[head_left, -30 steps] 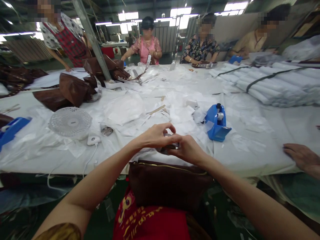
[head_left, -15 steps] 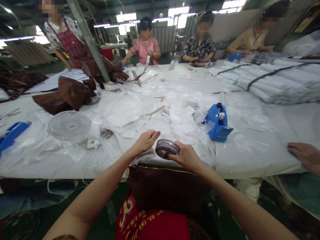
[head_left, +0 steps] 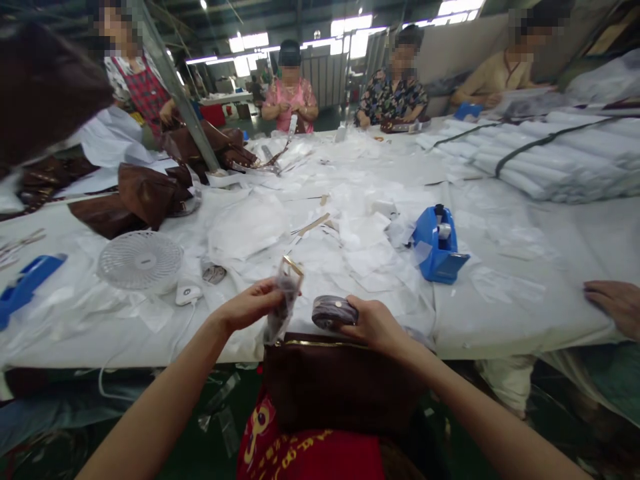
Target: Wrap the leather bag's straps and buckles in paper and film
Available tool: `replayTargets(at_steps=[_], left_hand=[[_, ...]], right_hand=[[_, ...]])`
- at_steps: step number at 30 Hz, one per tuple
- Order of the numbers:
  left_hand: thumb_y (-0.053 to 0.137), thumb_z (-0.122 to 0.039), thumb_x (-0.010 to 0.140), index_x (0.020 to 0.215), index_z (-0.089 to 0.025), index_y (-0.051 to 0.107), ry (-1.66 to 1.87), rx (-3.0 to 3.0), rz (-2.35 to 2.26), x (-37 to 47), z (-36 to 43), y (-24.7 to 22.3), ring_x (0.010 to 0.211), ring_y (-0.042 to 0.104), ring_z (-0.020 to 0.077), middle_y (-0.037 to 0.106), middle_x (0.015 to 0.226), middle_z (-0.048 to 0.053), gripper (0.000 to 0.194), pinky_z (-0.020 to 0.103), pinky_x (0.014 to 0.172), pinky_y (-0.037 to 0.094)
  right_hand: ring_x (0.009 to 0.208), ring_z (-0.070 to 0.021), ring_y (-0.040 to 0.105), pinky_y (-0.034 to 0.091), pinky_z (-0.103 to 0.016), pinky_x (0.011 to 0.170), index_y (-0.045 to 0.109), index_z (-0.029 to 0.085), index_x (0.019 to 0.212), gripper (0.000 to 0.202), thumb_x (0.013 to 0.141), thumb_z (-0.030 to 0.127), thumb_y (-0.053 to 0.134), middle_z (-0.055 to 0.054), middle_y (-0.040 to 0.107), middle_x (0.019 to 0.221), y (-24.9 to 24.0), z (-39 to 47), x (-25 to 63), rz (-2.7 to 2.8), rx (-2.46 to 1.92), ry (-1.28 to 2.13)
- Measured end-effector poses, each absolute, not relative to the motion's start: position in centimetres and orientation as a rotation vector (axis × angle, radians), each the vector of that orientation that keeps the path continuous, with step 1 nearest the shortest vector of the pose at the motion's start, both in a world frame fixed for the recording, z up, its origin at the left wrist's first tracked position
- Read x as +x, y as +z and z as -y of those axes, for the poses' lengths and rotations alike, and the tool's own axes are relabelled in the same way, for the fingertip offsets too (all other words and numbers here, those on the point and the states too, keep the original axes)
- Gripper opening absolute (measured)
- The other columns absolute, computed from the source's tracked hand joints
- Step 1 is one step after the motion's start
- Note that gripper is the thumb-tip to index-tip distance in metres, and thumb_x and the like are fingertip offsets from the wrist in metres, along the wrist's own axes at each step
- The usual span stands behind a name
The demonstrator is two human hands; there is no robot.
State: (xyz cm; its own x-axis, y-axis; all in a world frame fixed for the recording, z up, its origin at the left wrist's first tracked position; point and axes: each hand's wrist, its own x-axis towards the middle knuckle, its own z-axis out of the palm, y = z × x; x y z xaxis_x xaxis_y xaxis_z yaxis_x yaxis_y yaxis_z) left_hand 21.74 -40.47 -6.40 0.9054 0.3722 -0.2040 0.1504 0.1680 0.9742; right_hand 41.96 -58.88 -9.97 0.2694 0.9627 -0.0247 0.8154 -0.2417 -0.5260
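My left hand is closed on a plastic-wrapped strap end with a gold-coloured buckle at its top. In my right hand, fingers and thumb grip a rolled dark strap, also under clear film. I cannot tell whether the two pieces are joined. Below both hands, a dark brown bag with a gold zip along its top lies against the table's front edge, over a red cloth with yellow print.
A blue tape dispenser stands to the right, and a white fan to the left. Plastic sheets litter the white table. Brown bags lie at far left. Another person's hand rests at the right edge. Several people work opposite.
My left hand has moved left and down, and now the buckled strap end shows in it. The rolled strap has dropped slightly. A brown bag has come into view at upper left.
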Motion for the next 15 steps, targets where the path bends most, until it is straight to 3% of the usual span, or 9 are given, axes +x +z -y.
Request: replayTargets(at_steps=[4, 6, 8, 10, 15], left_hand=[[0.057, -0.053, 0.083, 0.102, -0.017, 0.066, -0.105, 1.723, -0.113, 23.2, 42.5, -5.3, 0.107, 0.050, 0.0225, 0.054, 0.115, 0.009, 0.042, 0.030, 0.091, 0.041], [0.054, -0.050, 0.085, 0.112, -0.018, 0.061, -0.192, 1.782, -0.049, 24.0, 42.9, -5.1, 0.111, 0.047, 0.0213, 0.053, 0.118, 0.008, 0.042, 0.030, 0.096, 0.037], [0.057, -0.046, 0.085, 0.126, -0.022, 0.047, -0.287, 1.715, -0.084, 24.5, 43.0, -5.2, 0.102, 0.052, 0.0182, 0.056, 0.111, 0.005, 0.048, 0.029, 0.089, 0.041], [0.063, -0.043, 0.082, 0.125, -0.022, 0.045, -0.389, 1.614, -0.139, 24.8, 42.9, -5.4, 0.090, 0.056, 0.0159, 0.060, 0.103, 0.002, 0.050, 0.025, 0.078, 0.045], [0.070, -0.040, 0.074, 0.089, -0.014, 0.064, -0.700, 1.339, -0.285, 25.4, 42.7, -6.1, 0.059, 0.059, 0.0145, 0.064, 0.070, 0.001, 0.030, 0.023, 0.055, 0.046]], right_hand=[[0.064, -0.0152, 0.057, 0.038, -0.021, 0.057, 0.060, 0.018, 0.083, 0.013, 0.073, 0.025, 0.064, 0.001, 0.064, 0.071, -10.4, 59.4, 40.2, 1.556, -1.827, 0.656], [0.064, -0.0141, 0.055, 0.038, -0.020, 0.056, 0.060, 0.017, 0.084, 0.012, 0.075, 0.025, 0.062, 0.001, 0.062, 0.070, -10.4, 59.8, 39.8, 1.501, -1.732, 0.678], [0.061, -0.0130, 0.052, 0.037, -0.020, 0.054, 0.059, 0.017, 0.084, 0.013, 0.074, 0.025, 0.062, 0.002, 0.061, 0.068, -10.3, 60.3, 39.6, 1.453, -1.716, 0.666], [0.058, -0.0119, 0.049, 0.034, -0.019, 0.052, 0.058, 0.017, 0.080, 0.012, 0.071, 0.023, 0.064, 0.003, 0.059, 0.065, -10.1, 60.7, 39.7, 1.437, -1.730, 0.657], [0.057, -0.0112, 0.048, 0.033, -0.019, 0.051, 0.058, 0.016, 0.076, 0.017, 0.066, 0.026, 0.069, 0.003, 0.059, 0.063, -9.9, 60.9, 39.7, 1.458, -1.709, 0.719]])
